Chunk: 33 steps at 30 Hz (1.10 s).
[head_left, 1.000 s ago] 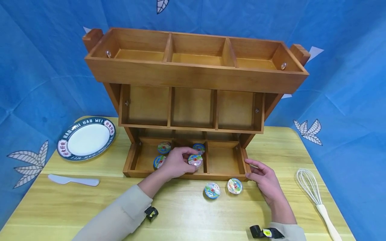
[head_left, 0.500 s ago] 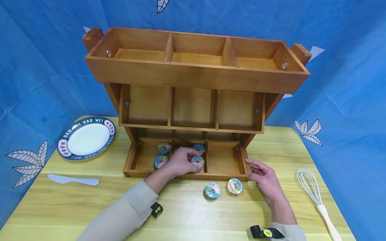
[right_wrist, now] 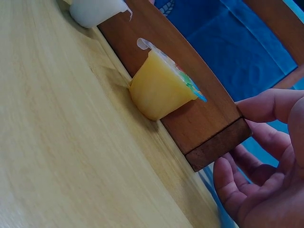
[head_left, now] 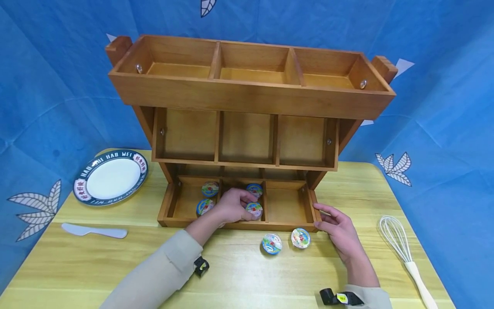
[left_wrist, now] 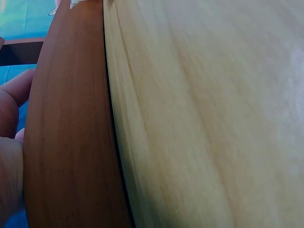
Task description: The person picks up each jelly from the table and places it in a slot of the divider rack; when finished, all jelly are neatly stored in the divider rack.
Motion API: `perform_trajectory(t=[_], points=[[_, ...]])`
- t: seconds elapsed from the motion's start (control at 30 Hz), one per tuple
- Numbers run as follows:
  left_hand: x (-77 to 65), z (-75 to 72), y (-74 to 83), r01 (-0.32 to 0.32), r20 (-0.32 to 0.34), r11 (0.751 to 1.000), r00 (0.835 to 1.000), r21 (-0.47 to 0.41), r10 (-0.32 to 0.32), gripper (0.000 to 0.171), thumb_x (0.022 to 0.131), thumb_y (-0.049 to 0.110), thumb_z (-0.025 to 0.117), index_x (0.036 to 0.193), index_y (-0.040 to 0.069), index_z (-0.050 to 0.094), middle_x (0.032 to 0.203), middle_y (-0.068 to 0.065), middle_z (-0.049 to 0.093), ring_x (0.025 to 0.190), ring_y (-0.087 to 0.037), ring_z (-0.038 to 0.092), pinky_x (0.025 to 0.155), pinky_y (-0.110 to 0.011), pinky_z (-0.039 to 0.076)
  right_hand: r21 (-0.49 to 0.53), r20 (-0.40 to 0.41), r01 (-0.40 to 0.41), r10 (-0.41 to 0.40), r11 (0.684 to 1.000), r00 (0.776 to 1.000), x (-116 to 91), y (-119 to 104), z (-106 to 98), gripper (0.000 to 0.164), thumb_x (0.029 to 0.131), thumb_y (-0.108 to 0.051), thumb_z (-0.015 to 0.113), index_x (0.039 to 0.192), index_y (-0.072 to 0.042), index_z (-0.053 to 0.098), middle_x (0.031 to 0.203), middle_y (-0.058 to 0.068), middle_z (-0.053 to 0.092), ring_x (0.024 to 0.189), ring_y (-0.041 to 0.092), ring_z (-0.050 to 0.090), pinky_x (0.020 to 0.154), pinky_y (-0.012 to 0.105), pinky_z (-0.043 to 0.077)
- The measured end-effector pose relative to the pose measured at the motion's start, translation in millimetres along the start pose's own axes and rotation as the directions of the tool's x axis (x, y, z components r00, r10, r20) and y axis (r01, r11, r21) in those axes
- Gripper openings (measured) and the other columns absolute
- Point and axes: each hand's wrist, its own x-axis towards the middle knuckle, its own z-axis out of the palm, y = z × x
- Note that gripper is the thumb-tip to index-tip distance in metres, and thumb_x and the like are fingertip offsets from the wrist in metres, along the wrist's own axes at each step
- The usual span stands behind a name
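My left hand (head_left: 233, 206) pinches a small jelly cup (head_left: 254, 210) by its side, low in the middle compartment of the bottom wooden tray (head_left: 239, 225). Behind it in that compartment sits another jelly cup (head_left: 254, 190). Two more, a rear jelly cup (head_left: 210, 189) and a front jelly cup (head_left: 204, 207), stand in the left compartment. In the left wrist view, the tray's front wall (left_wrist: 71, 114) hides the held cup and part of my hand. At the tray's right end, my right hand (head_left: 336, 227) holds the front corner between thumb and fingers.
A pale jelly cup (head_left: 272, 244) and a yellow jelly cup (right_wrist: 161, 90) stand on the table before the tray. Two upper tiers (head_left: 247, 92) overhang my left hand. A plate (head_left: 82, 180) and white knife (head_left: 94, 231) lie left, a whisk (head_left: 414, 274) right.
The held jelly cup has moved slightly right and down into the middle compartment, with my left hand following. My right hand stays at the tray corner.
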Motion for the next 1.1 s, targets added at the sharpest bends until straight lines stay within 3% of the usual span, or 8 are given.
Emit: perform_trajectory(t=[0.37, 0.57, 0.9, 1.1], points=[[0.3, -0.7, 0.6, -0.001, 0.04, 1.0, 0.999, -0.027, 0.002, 0.044, 0.07, -0.003, 0.087, 0.11, 0.004, 0.07, 0.103, -0.004, 0.064, 0.096, -0.022, 0.06, 0.087, -0.035, 0.052, 0.007, 0.005, 0.011, -0.011, 1.0, 1.0, 0.5, 1.0, -0.9, 0.05, 0.089, 0.004, 0.067, 0.137, 0.003, 0.055, 0.142, 0.013, 0.043, 0.113, 0.025, 0.045, 0.082, 0.023, 0.051], [-1.8, -4.1, 0.9, -0.001, 0.046, 0.999, 0.999, -0.05, 0.003, 0.048, 0.07, -0.003, 0.087, 0.115, 0.003, 0.069, 0.105, -0.007, 0.065, 0.099, -0.024, 0.061, 0.087, -0.035, 0.053, 0.016, 0.006, 0.016, -0.016, 1.0, 1.0, 0.5, 1.7, -0.9, 0.05, 0.088, 0.004, 0.067, 0.137, 0.004, 0.055, 0.141, 0.014, 0.044, 0.113, 0.024, 0.048, 0.083, 0.023, 0.052], [-17.3, -16.5, 5.2, -0.053, -0.025, 0.998, 0.998, -0.046, 0.052, 0.052, 0.07, 0.003, 0.09, 0.118, 0.002, 0.069, 0.11, -0.011, 0.066, 0.101, -0.029, 0.063, 0.087, -0.036, 0.054, 0.02, 0.016, 0.008, -0.008, 1.0, 1.0, -0.2, 0.8, -0.1, 0.051, 0.089, 0.004, 0.066, 0.138, 0.004, 0.054, 0.144, 0.016, 0.042, 0.116, 0.027, 0.049, 0.085, 0.024, 0.052], [-29.3, -22.7, 6.5, -0.05, -0.013, 0.995, 0.999, -0.082, 0.049, 0.056, 0.072, 0.003, 0.088, 0.123, 0.0, 0.064, 0.116, -0.013, 0.065, 0.108, -0.032, 0.062, 0.091, -0.038, 0.053, 0.016, 0.012, 0.013, -0.013, 1.0, 1.0, -0.3, 1.4, -1.1, 0.05, 0.089, 0.004, 0.067, 0.138, 0.004, 0.054, 0.146, 0.013, 0.04, 0.121, 0.028, 0.041, 0.086, 0.021, 0.049]])
